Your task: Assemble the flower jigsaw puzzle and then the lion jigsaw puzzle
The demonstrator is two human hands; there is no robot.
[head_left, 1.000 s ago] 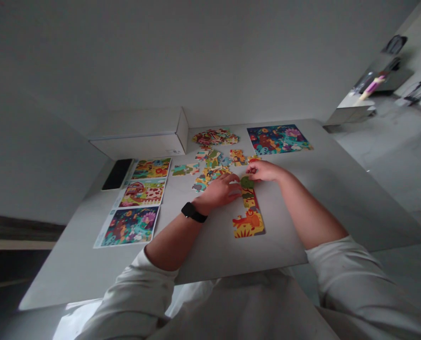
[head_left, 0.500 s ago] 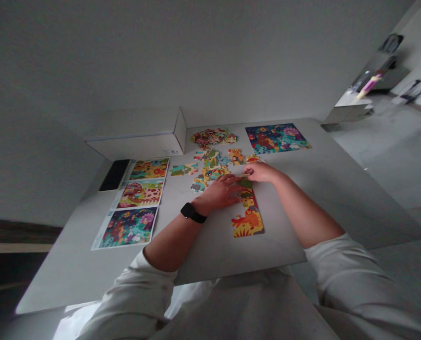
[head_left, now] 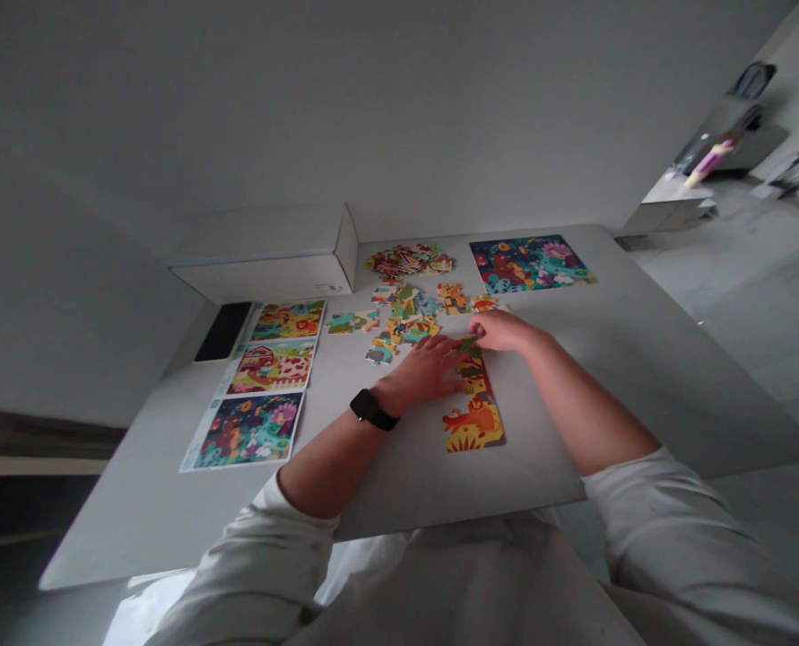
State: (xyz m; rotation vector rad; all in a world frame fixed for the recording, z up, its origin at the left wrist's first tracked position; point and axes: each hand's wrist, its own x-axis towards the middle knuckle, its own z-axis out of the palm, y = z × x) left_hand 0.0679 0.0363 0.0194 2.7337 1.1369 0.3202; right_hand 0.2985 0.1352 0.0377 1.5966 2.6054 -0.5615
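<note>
A strip of joined jigsaw pieces [head_left: 474,422] with a lion on yellow lies in front of me on the table. My left hand [head_left: 429,370] rests open across its left side, fingers spread. At the strip's far end, my right hand [head_left: 497,330] has its fingers pinched together on a green puzzle piece [head_left: 467,343], partly hidden under both hands. Just beyond the left hand lie loose puzzle pieces [head_left: 405,305], some joined in small groups. Another loose orange piece [head_left: 451,298] sits a little beyond the right fingertips.
A heap of puzzle pieces [head_left: 409,260] lies by the wall. A finished-looking dark picture [head_left: 530,263] is at the back right. On the left are a sheet with three pictures [head_left: 271,368], a black phone [head_left: 224,332] and a white box [head_left: 264,278]. The table [head_left: 386,484] has a rounded edge.
The green piece at the strip's far end looks flatter now, where its pale edge showed before. Both hands stay nearly in place; the whole view has shifted slightly.
</note>
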